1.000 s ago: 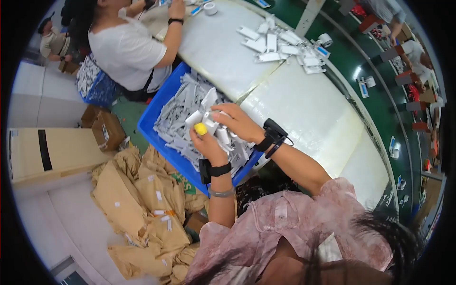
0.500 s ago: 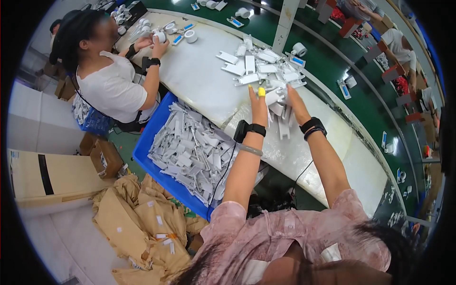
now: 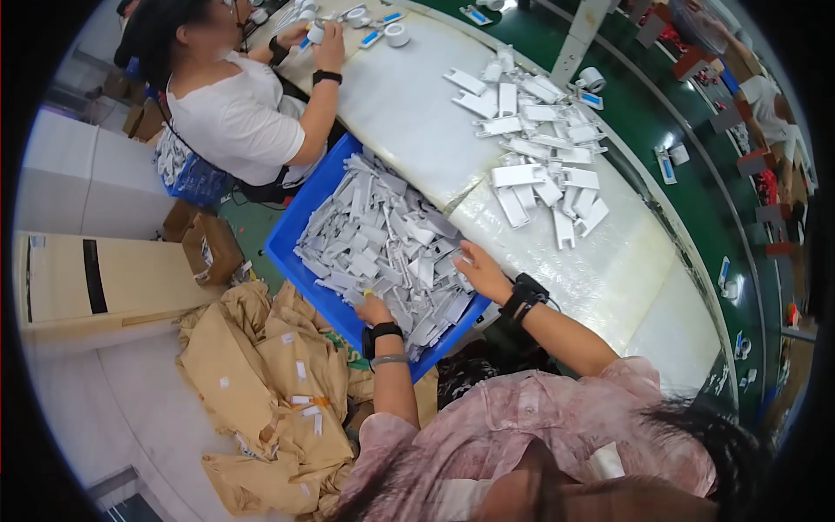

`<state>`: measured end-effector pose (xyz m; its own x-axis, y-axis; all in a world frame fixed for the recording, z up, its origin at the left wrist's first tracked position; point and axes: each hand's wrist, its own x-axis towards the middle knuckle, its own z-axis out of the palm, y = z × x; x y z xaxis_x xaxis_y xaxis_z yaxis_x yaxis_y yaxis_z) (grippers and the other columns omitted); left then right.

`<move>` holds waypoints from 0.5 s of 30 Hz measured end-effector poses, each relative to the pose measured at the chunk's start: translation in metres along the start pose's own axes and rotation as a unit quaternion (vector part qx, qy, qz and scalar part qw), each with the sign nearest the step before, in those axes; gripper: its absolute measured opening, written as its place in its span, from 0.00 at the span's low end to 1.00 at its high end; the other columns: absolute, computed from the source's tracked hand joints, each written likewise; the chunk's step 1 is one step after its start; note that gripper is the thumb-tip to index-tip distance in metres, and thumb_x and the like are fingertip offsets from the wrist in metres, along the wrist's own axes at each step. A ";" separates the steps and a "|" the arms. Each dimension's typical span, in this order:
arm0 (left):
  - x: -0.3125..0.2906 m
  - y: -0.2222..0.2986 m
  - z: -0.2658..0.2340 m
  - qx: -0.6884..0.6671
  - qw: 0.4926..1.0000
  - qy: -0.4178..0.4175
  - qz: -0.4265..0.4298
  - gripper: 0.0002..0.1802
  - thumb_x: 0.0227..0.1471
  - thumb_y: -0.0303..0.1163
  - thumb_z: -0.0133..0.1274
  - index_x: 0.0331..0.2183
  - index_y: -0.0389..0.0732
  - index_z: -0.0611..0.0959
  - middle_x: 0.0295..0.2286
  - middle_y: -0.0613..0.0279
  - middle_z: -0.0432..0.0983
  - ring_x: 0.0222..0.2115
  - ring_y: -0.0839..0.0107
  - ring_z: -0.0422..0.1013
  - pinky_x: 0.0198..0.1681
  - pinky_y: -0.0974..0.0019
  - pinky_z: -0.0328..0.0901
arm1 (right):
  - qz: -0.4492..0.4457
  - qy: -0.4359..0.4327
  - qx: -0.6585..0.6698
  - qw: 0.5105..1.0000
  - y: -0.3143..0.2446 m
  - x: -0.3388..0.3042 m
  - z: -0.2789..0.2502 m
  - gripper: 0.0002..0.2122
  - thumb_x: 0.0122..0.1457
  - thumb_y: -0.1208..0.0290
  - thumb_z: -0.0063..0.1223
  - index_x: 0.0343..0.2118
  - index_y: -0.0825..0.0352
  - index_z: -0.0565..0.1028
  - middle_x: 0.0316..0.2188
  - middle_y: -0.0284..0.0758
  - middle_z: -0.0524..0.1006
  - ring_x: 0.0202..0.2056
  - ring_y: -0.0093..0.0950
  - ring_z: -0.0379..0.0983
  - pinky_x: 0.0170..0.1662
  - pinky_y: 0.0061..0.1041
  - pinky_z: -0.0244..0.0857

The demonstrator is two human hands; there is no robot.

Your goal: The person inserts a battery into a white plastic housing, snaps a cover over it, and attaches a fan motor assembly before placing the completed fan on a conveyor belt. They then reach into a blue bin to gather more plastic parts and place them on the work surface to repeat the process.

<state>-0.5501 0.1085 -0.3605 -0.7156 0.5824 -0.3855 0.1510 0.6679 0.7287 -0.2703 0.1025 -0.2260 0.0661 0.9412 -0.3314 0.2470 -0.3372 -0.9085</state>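
A blue plastic bin (image 3: 287, 252) full of loose white plastic parts (image 3: 361, 222) stands below the table's near edge. My left hand (image 3: 376, 311) is at the bin's near left side, over the parts, with yellow covers on its fingertips. Its fingers show only in part and look apart, with nothing seen in them. At the bin's right side my right hand (image 3: 485, 273) hovers with fingers spread, holding nothing. A heap of similar long white plastic pieces (image 3: 544, 130) lies on the white-topped table (image 3: 417, 130).
At the left a co-worker (image 3: 239, 113) handles a small white round part. Brown paper sacks (image 3: 252, 374) and a cardboard box (image 3: 211, 248) lie left of the bin. Beyond the table runs a green conveyor (image 3: 648, 130) carrying white parts; a post (image 3: 578, 43) rises at its edge.
Both hands have left the heap on the table and come back, down and left to the bin. The pieces that were between them now lie on the table. The view has shifted.
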 end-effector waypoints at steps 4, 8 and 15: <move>0.054 -0.058 -0.051 -0.201 0.977 0.060 -0.047 0.38 0.53 0.42 0.49 0.55 0.21 0.61 0.55 0.33 0.58 0.57 0.46 0.57 0.60 0.57 0.51 | -0.018 0.098 -0.219 0.970 0.014 0.030 0.081 0.35 0.55 0.57 0.56 0.58 0.78 0.58 0.57 0.58 0.61 0.58 0.50 0.59 0.61 0.37 0.52; 0.023 -0.005 -0.009 -0.087 0.996 0.016 -0.007 0.36 0.54 0.46 0.46 0.56 0.29 0.64 0.54 0.35 0.62 0.54 0.44 0.61 0.57 0.56 0.56 | 0.080 0.106 -0.148 0.980 0.046 0.083 0.070 0.35 0.56 0.53 0.52 0.58 0.78 0.59 0.57 0.58 0.62 0.60 0.50 0.55 0.63 0.34 0.47; 0.074 -0.006 -0.026 0.142 0.978 -0.152 0.013 0.38 0.56 0.60 0.36 0.45 0.32 0.77 0.44 0.37 0.73 0.45 0.40 0.67 0.47 0.51 0.62 | 0.067 0.016 -0.053 0.996 0.046 0.113 0.087 0.41 0.54 0.41 0.48 0.61 0.71 0.58 0.53 0.56 0.67 0.56 0.49 0.62 0.60 0.37 0.54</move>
<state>-0.6218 0.1359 -0.3791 -0.4797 0.6827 -0.5512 0.3812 0.7279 0.5699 -0.3356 0.1913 -0.3276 0.1354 0.8883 -0.4388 0.3350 -0.4579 -0.8235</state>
